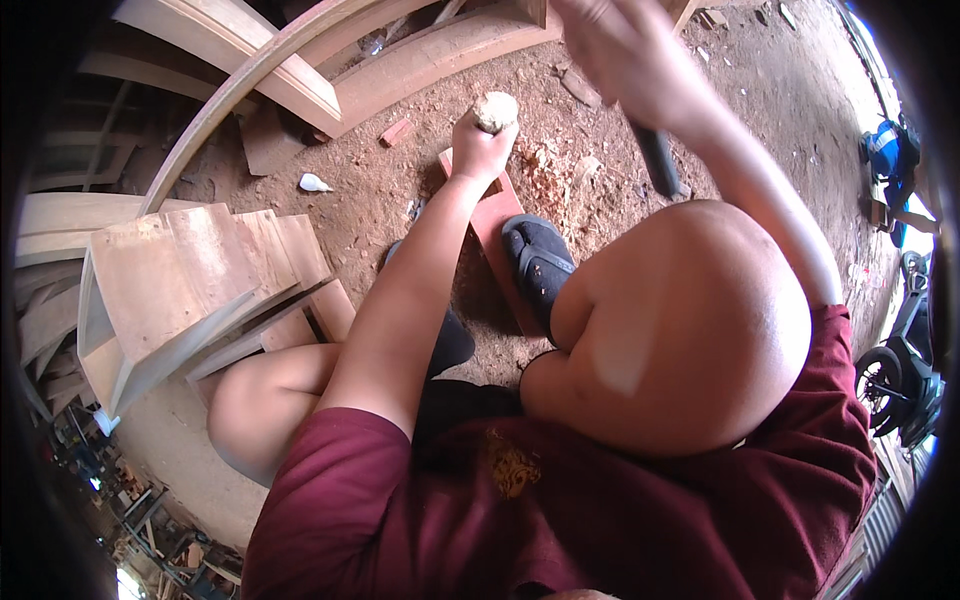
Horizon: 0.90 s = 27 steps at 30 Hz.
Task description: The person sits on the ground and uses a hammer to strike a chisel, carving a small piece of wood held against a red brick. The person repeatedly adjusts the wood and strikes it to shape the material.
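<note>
My left hand (478, 155) is closed round a chisel whose pale, frayed, rounded wooden handle end (496, 110) sticks up above my thumb; the blade is hidden. Below that hand lies a reddish wooden board (500, 262) on the ground, running back between my feet. A dark sandal (537, 250) on my right foot presses against the board's right side. At the upper right my raised right hand (625, 60), a little blurred, grips a hammer. Only its black handle (655, 160) shows below the palm; the head is out of sight.
Wood shavings (560, 180) litter the dirt floor right of the board. Stacked planed boards (170, 270) stand close by my left knee. Curved wooden frame parts (430, 60) lie across the far left. A small white bottle (315, 183) rests there; a motorcycle (900, 375) is parked far right.
</note>
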Each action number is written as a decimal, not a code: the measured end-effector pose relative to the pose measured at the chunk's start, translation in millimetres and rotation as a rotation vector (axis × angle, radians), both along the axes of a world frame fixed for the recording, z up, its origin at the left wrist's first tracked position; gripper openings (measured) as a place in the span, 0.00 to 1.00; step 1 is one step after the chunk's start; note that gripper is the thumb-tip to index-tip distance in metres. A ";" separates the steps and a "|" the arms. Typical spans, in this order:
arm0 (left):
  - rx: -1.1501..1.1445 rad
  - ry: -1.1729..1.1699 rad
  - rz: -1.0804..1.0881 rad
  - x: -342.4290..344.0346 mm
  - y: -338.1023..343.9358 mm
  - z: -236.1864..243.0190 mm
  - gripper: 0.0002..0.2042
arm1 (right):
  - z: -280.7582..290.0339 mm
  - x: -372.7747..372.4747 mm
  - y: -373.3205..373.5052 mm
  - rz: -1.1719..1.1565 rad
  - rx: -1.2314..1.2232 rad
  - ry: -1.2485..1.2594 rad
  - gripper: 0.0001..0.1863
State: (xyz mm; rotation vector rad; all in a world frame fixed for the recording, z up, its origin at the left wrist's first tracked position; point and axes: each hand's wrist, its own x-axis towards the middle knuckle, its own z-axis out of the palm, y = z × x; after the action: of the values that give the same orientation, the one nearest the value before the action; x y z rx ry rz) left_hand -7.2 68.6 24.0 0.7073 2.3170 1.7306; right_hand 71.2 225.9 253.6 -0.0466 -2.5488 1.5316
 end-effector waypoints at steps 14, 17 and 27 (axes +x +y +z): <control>0.189 -0.558 0.259 -52.2 9.5 -10.6 0.09 | -103.4 26.7 -9.3 0.011 -0.161 -0.486 0.24; 0.337 -0.658 0.405 -62.2 6.7 -11.4 0.11 | -100.2 26.4 -17.3 -0.123 -0.443 -0.558 0.21; 0.274 -0.172 0.124 -10.8 -9.3 -20.0 0.04 | -104.4 44.7 -10.5 -0.210 -0.695 -0.375 0.21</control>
State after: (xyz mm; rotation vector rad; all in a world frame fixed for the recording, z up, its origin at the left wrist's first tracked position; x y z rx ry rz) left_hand -17.9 59.3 4.0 0.4402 2.0731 2.0994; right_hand 115.8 215.4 149.3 -0.7171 -2.0003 2.3994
